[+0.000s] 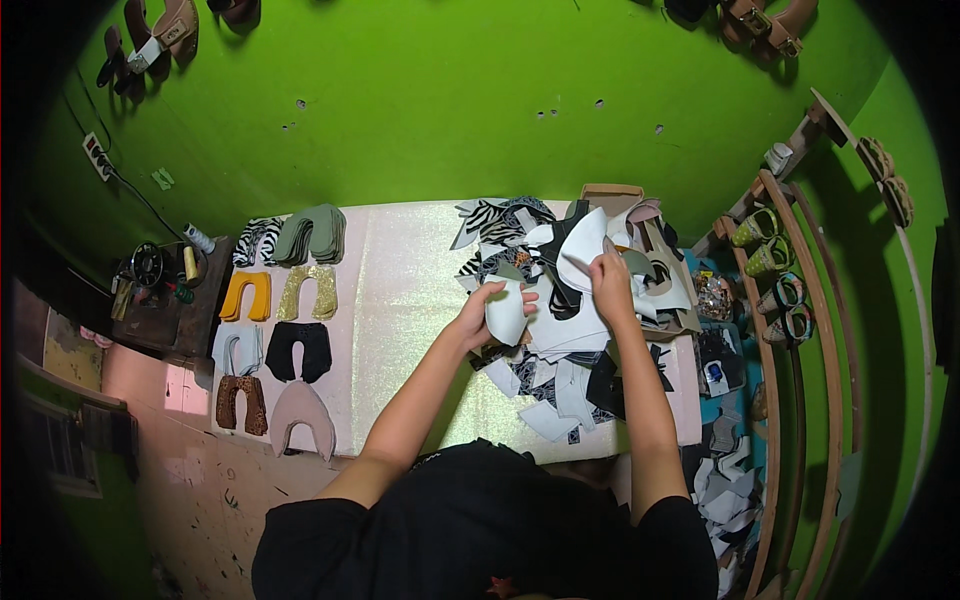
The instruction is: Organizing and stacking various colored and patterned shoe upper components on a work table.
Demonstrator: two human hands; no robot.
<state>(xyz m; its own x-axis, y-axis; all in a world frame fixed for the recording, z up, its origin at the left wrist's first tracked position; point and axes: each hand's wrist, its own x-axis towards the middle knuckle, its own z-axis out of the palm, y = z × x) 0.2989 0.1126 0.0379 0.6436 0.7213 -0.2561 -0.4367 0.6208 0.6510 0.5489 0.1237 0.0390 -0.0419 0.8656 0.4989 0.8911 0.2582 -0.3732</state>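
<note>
My left hand (472,322) is closed on a small white curved cut piece (506,314), its thumb on the near face and fingertips showing at the far edge. My right hand (611,287) pinches a larger white leaf-shaped cut piece (582,243), tilted up above the heap. Beneath both hands spreads a loose heap of cut pieces, among them a white sheet (566,330), black pieces (606,386), zebra-striped pieces (497,226) and pale scraps (545,420). Whether the held pieces are leather or fabric I cannot tell.
On the table (390,300), at left, lie stacks of U-shaped pieces, including green (312,235), yellow (246,296), black (299,350) and pink (303,415). A cardboard box (612,190) stands behind the heap. A sewing machine (148,262) is far left; a wooden rack (800,330) holds sandals at right.
</note>
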